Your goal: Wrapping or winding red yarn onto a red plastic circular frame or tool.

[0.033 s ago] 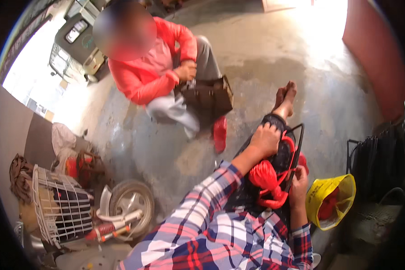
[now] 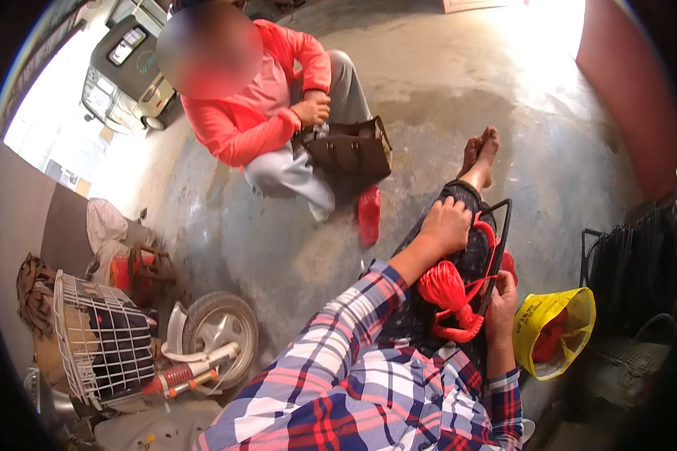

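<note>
The red cord (image 2: 442,286) lies across the person's lap as a loose, gathered bundle with a thicker coil below it, and strands run up to a thin black frame (image 2: 507,219) that leans over the legs. Some cord passes along the inside of the frame, though whether any is fastened there is hard to tell. The visible side bar is mostly bare and black, and plenty of cord hangs unused, so judging by this the work looks near its start.

The right hand (image 2: 502,304) has its fingers bent in, seemingly pinching the cord beside the side bar; whether it also grips the bar cannot be told. The left hand (image 2: 445,225) rests over the knee near the top of the frame, fingers curled; I cannot tell whether it has hold of anything.

Just beside the right hand stands a yellow bag (image 2: 532,331) with red material inside. Farther right are more black frames (image 2: 623,244). Across the floor, 1 co-worker (image 2: 248,120) in a pink jacket sits with a brown bag (image 2: 353,154).

As for writing, the yellow bag carries small dark print and the parked vehicle (image 2: 120,71) a faint green mark; neither is clear.
</note>
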### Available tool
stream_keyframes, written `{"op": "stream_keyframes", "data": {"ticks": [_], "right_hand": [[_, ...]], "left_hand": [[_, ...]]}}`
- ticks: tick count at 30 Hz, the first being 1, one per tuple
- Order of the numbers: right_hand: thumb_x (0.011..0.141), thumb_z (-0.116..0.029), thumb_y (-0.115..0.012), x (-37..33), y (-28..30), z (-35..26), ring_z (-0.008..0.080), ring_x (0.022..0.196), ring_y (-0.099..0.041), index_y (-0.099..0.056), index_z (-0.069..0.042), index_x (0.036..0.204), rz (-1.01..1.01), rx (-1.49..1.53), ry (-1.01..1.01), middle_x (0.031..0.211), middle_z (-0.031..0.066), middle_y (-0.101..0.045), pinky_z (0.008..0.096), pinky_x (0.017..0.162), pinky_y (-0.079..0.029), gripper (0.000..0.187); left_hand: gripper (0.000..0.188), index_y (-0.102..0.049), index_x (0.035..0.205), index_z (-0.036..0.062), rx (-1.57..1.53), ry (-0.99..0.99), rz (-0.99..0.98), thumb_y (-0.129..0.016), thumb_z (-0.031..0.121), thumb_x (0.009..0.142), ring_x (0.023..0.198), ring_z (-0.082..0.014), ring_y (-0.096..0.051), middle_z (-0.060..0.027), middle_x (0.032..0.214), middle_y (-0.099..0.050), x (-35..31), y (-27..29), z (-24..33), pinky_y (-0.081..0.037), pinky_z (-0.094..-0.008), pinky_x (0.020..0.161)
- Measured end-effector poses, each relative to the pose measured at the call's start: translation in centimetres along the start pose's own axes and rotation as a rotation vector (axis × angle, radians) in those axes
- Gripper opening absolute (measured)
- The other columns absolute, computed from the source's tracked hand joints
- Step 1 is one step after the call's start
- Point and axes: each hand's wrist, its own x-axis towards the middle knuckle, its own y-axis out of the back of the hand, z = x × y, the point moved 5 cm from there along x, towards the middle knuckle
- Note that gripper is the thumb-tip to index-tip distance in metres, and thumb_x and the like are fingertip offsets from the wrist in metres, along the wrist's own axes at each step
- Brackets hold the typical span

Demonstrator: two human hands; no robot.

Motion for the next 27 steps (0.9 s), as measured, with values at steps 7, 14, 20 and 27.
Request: {"op": "stream_keyframes", "data": {"ticks": [7, 14, 20, 27], "right_hand": [[0.089, 0.005, -0.050, 0.6, 0.7, 1.8, 0.0076, 0.078, -0.056, -0.054, -0.001, 0.106, 0.023, -0.125, 0.023, 0.089, 0.0002, -0.058, 0.0215, 0.070, -0.046, 0.019], [0.090, 0.004, -0.052, -0.6, 0.3, 0.8, 0.0071, 0.073, -0.057, -0.054, -0.002, 0.106, 0.026, -0.029, 0.002, 0.085, -0.0001, -0.059, 0.0211, 0.065, -0.046, 0.018], [0.091, 0.004, -0.051, -0.1, 0.0, 0.6, 0.0071, 0.077, -0.059, -0.054, -0.002, 0.107, 0.022, -0.048, 0.028, 0.090, 0.0009, -0.061, 0.0214, 0.068, -0.048, 0.018], [0.090, 0.006, -0.050, -0.1, 0.0, 0.8, 0.0067, 0.078, -0.059, -0.054, -0.002, 0.108, 0.021, -0.034, 0.027, 0.092, 0.0010, -0.061, 0.0214, 0.068, -0.048, 0.020]], "left_hand": [[0.027, -0.070, 0.096, 0.0083, 0.021, 0.010, -0.030, -0.064, 0.030, 0.081, 0.101, -0.0287, -0.059, -0.0106, 0.102, -0.065, -0.1, -1.5, -0.8, -0.049, -0.0420, 0.082], [0.026, -0.069, 0.096, 0.0081, 0.001, 0.006, -0.051, -0.063, 0.029, 0.082, 0.101, -0.0284, -0.059, -0.0106, 0.103, -0.065, -0.7, -0.5, 0.2, -0.049, -0.0418, 0.083], [0.026, -0.069, 0.097, 0.0078, 0.016, 0.006, -0.068, -0.061, 0.029, 0.084, 0.102, -0.0281, -0.059, -0.0103, 0.105, -0.065, -0.4, -0.2, -0.1, -0.049, -0.0416, 0.084], [0.026, -0.069, 0.097, 0.0077, 0.022, 0.013, -0.067, -0.060, 0.029, 0.084, 0.103, -0.0277, -0.058, -0.0099, 0.106, -0.065, -0.4, -0.4, -0.2, -0.049, -0.0413, 0.084]]}}
